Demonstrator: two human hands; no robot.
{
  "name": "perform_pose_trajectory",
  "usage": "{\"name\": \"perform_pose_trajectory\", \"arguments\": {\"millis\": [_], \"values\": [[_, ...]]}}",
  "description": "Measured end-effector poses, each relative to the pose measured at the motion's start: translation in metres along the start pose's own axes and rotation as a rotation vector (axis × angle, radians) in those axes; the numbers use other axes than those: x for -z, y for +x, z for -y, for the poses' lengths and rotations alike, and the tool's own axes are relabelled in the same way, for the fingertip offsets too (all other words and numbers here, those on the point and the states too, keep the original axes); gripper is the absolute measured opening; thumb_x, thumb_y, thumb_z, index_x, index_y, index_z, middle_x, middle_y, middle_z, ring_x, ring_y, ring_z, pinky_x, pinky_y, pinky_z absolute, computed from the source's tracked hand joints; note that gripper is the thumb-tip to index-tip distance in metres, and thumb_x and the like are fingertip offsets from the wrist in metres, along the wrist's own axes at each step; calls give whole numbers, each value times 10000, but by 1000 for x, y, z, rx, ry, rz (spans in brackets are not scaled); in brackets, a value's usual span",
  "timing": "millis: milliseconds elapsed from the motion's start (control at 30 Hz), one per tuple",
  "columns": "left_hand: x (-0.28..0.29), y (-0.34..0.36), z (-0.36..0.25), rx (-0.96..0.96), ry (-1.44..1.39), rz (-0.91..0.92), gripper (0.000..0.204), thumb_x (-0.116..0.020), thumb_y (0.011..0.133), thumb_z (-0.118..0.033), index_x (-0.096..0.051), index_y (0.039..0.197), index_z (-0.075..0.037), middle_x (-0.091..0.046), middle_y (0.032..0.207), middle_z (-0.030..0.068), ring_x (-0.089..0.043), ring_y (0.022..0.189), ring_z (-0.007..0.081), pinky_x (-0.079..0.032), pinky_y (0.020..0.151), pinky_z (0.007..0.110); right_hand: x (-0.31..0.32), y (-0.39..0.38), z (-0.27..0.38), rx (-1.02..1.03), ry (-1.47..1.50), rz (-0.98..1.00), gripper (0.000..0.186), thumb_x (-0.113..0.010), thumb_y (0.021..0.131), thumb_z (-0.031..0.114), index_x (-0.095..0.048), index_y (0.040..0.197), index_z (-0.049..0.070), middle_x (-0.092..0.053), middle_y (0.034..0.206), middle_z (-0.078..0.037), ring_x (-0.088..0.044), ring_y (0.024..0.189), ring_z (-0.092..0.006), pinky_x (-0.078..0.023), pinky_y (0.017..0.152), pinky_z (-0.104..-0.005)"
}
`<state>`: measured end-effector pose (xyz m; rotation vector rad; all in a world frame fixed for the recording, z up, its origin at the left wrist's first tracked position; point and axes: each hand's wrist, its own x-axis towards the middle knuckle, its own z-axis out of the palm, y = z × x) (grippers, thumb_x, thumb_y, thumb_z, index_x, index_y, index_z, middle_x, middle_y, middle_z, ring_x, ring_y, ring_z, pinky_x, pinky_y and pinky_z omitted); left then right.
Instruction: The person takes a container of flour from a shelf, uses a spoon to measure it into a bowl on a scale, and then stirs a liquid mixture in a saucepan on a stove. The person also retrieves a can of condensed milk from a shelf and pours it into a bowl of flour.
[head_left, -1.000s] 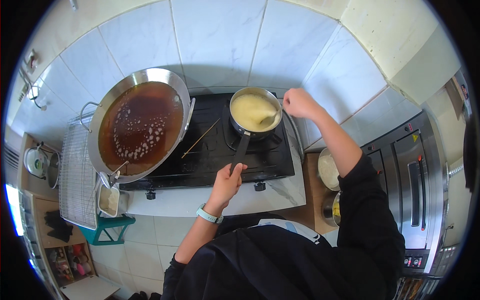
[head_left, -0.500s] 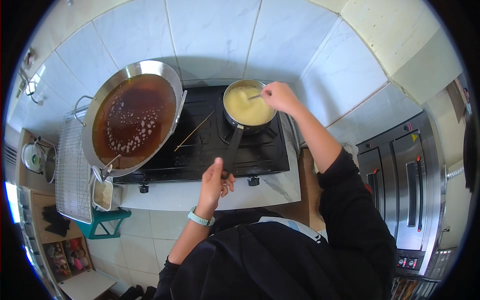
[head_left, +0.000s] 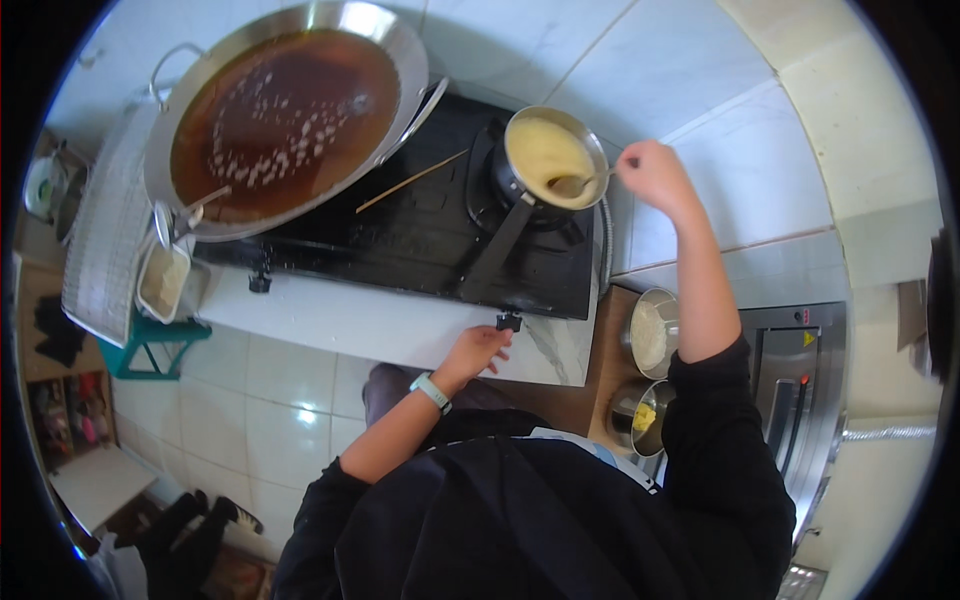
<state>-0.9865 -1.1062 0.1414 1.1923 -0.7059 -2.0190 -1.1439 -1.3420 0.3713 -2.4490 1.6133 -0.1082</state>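
My right hand [head_left: 657, 178] is closed on the handle of a metal spoon [head_left: 572, 186]. The spoon's bowl dips into pale yellow liquid in a small saucepan [head_left: 599, 152], which sits on the right burner of a black gas stove [head_left: 400, 236]. Its dark handle [head_left: 498, 242] points toward me. Below that handle, at the stove's front edge, my left hand [head_left: 476, 356] has its fingertips closed at a black stove knob [head_left: 509, 322]. A thin wooden stick [head_left: 410, 182] lies on the stovetop between the saucepan and a large pan [head_left: 412, 58] of reddish-brown liquid with bubbles.
A wire rack [head_left: 100, 230] and a rectangular metal container [head_left: 165, 283] stand left of the large pan. To the right are a bowl of whitish grains [head_left: 651, 333] and a bowl with yellow lumps [head_left: 640, 415]. Beyond them stands a steel oven [head_left: 795, 400].
My left hand has gone from the end of the saucepan's handle to the stove knob. My right hand has drawn the spoon toward the pan's right rim. The view has shifted, showing the bowls.
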Motion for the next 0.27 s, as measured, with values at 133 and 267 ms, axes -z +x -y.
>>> {"name": "perform_pose_trajectory", "arguments": {"millis": [133,267], "values": [[-14,16,11,-134,-132,-6,358,-591,887,-290,-578,966,59,-629,942,128,-637,837,188,-505,562,277,-14,15,-12,-61,107,-136,200,-565,758,166,-675,819,11,-642,665,-147,-621,624,-283,-483,641,-342],[-13,23,20,-203,-93,-74,317,-625,866,-247,-581,919,63,-644,951,149,-652,908,214,-541,591,276,1,19,-6,-5,60,166,210,-566,782,164,-713,891,61,-687,839,-149,-651,767,-197,-481,760,-279]]}}
